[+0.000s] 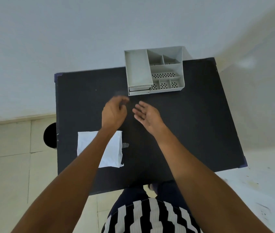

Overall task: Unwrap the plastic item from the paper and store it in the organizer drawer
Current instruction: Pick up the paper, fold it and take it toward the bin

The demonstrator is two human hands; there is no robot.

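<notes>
Paper [115, 152] under left forearm, organizer [153, 71] beyond.

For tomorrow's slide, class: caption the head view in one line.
Both hands, left and right, empty above a black table, between the grey organizer and the flat white paper.

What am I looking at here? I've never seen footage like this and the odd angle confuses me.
This is one picture from a wide-angle camera worn on a person's head, looking down at their own bare arms; there is no machine. The left hand is loosely curled and blurred, the right hand is open, palm up; neither visibly holds anything. Below them is a black rectangular table. At its far edge stands a grey plastic desk organizer with open compartments and small drawers at its front. Nearer the person, partly under the left forearm, lies a flat white sheet of paper. The striped fabric at the bottom is the person's shirt.
</notes>
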